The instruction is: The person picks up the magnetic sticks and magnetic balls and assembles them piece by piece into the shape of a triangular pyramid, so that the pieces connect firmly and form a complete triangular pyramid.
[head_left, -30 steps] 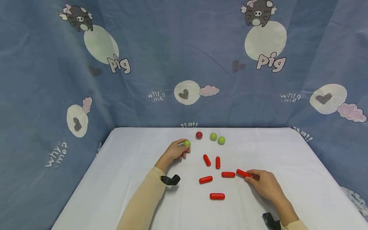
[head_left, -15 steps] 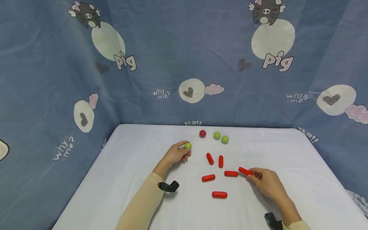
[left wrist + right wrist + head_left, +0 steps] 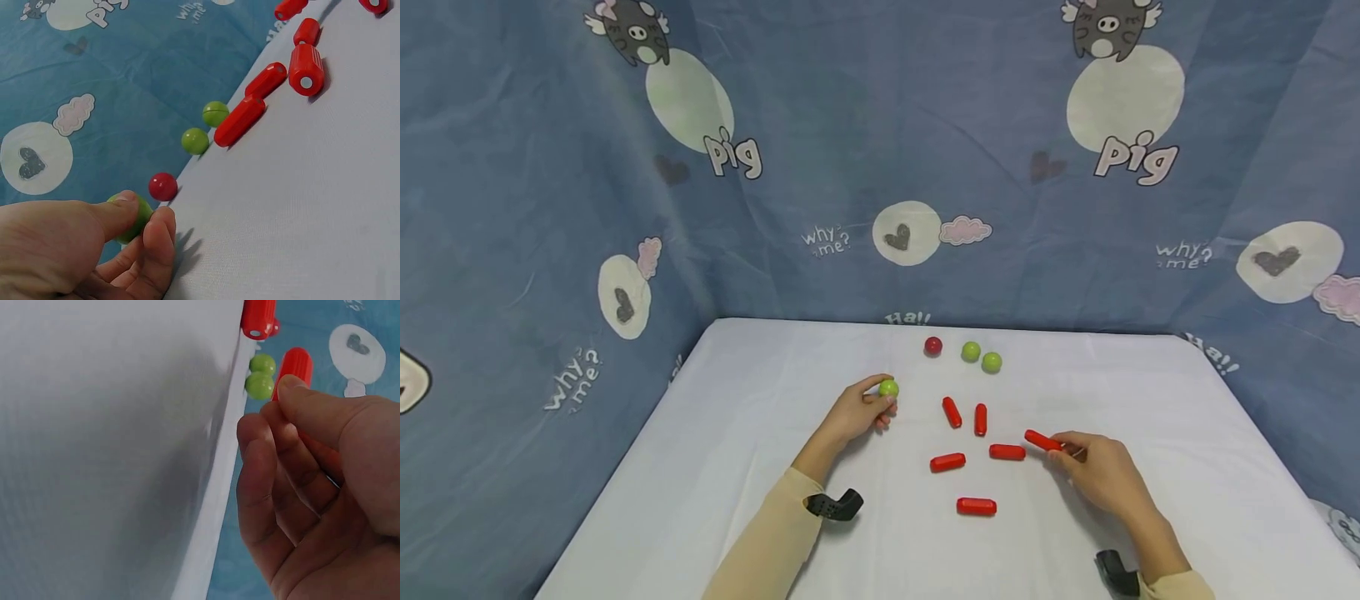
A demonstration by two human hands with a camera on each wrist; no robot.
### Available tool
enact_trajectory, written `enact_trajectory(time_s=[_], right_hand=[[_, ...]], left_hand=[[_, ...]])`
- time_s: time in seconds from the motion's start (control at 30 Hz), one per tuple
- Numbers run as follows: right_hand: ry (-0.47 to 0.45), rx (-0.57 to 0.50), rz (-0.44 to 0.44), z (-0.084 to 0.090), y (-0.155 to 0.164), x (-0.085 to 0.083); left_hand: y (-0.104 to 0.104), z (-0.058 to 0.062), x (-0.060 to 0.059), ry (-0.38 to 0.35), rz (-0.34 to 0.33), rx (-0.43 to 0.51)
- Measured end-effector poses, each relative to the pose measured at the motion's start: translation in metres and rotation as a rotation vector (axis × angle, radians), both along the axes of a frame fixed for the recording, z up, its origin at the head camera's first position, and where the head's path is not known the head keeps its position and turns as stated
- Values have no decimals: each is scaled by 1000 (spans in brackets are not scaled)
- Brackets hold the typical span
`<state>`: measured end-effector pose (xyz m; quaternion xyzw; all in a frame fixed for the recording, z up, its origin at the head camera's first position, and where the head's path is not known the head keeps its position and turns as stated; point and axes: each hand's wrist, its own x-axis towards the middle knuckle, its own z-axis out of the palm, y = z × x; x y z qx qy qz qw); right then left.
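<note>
My left hand [image 3: 855, 412] pinches a green ball [image 3: 889, 388] between thumb and fingertips, left of the other balls. In the left wrist view the thumb partly covers this green ball [image 3: 141, 220]. On the right, my right hand [image 3: 1105, 471] grips one end of a red ribbed rod [image 3: 1042, 440]. The rod's other end points to the left, close to a red rod [image 3: 1007, 452] lying on the cloth. More red rods lie between the hands: one [image 3: 952, 412] slanted, one [image 3: 981, 419] pointing away, one [image 3: 947, 462] to the left, and one [image 3: 977, 507] nearest.
Along the back of the white table [image 3: 760, 358] sit a red ball [image 3: 933, 347] and two green balls, one [image 3: 971, 352] close beside the other [image 3: 992, 362]. A blue printed curtain [image 3: 820, 150] stands behind the table and along its left side.
The left hand has drawn the green ball a little nearer and farther from the red ball. The right hand, with its red rod, shifts only slightly. The head view has turned slightly left.
</note>
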<state>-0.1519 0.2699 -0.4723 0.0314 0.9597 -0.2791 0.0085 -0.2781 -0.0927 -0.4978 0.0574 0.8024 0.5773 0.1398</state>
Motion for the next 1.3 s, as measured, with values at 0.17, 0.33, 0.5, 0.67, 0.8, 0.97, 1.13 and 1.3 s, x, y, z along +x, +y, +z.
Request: enact_trajectory(time_s=[0.17, 0.33, 0.5, 0.67, 0.8, 0.97, 1.13, 1.3], right_hand=[[5, -6, 3, 2, -2, -1], [-7, -14, 1, 5, -3, -3], [-7, -13, 11, 6, -5, -4], [9, 4, 15, 8, -7, -5], [34, 15, 28, 9, -9, -5], [38, 11, 44, 11, -15, -7], [33, 19, 63, 14, -22, -9], [21, 17, 72, 19, -28, -11]], left_hand=[[-2, 0, 3, -1, -4, 14], [-3, 2, 4, 0, -13, 20], [-4, 3, 5, 2, -25, 23], [-4, 6, 9, 8, -39, 33], [-2, 9, 14, 11, -45, 31], [2, 11, 20, 19, -70, 27], [6, 13, 25, 23, -101, 26], [10, 17, 30, 14, -127, 38]])
